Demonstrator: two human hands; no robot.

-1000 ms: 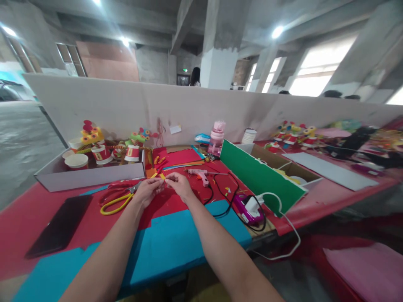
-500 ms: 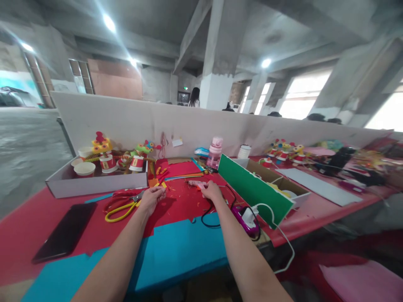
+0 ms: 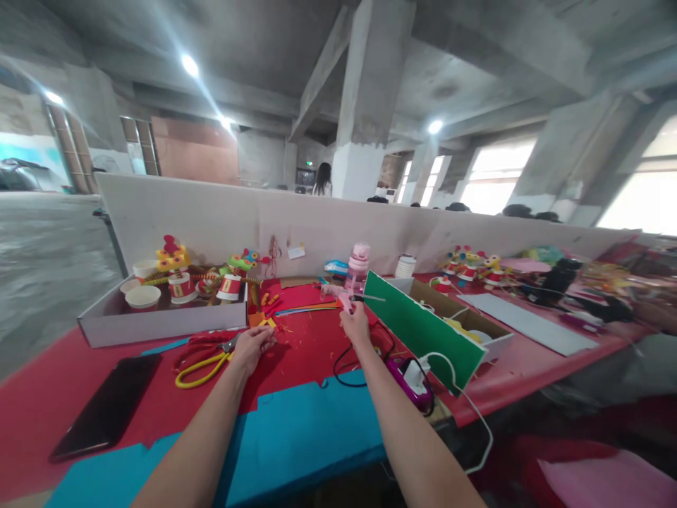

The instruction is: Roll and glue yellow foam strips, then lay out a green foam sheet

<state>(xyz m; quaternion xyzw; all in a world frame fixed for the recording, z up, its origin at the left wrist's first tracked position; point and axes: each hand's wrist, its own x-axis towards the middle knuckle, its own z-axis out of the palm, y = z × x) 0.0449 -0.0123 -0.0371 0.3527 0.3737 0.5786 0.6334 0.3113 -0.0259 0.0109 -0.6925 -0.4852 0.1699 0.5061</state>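
My right hand (image 3: pixel 355 323) is closed around a pink glue gun (image 3: pixel 346 302), held over the red table covering. A pale stick (image 3: pixel 374 298) juts out to the right of that hand. My left hand (image 3: pixel 254 346) rests low over the table with thumb and fingers pinched together; what lies between them is too small to make out. Just beyond its fingertips are small yellow and orange paper pieces (image 3: pixel 269 323). Beside my left wrist lie pliers with yellow handles (image 3: pixel 204 374). Red-handled scissors or pliers (image 3: pixel 198 349) lie partly behind them.
A white box (image 3: pixel 163 328) with paper cups and cup figures stands at the left. A black phone (image 3: pixel 108 406) lies in front. At the right are a green board (image 3: pixel 420 335), an open box (image 3: pixel 497 337) and a purple power strip (image 3: pixel 410 388) with cords. Blue sheets (image 3: pixel 312 416) cover the near edge.
My right hand has lifted and turned the glue gun, and the pale stick now shows at its right. The left hand stays pinched in nearly the same place. The view has tilted slightly up.
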